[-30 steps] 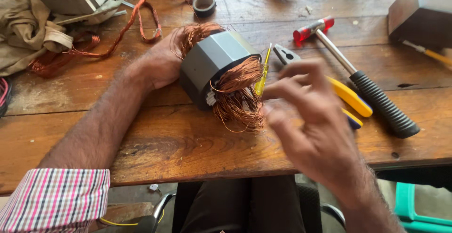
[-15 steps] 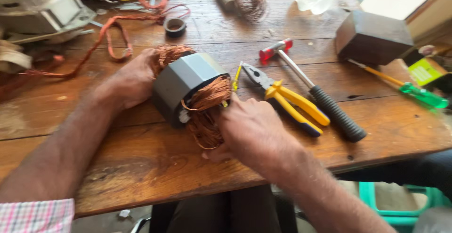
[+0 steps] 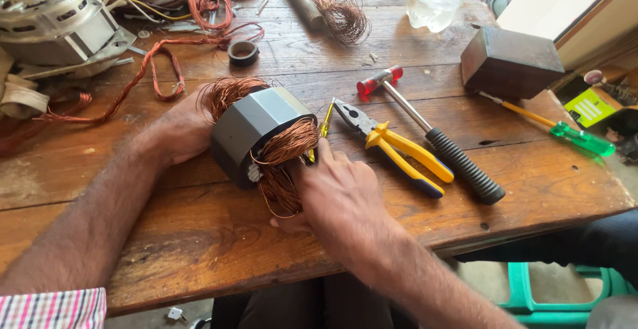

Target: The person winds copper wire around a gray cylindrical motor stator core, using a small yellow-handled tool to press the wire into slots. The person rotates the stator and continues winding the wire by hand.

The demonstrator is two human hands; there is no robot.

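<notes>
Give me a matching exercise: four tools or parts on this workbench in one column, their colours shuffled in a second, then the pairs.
1. pliers
2. hammer
3. screwdriver
4. stator between the left hand and right hand

A. grey body, copper windings
B. green handle
C. yellow and blue handles
D. red head, black grip

Pairs: 1-C, 2-D, 3-B, 4-A
</notes>
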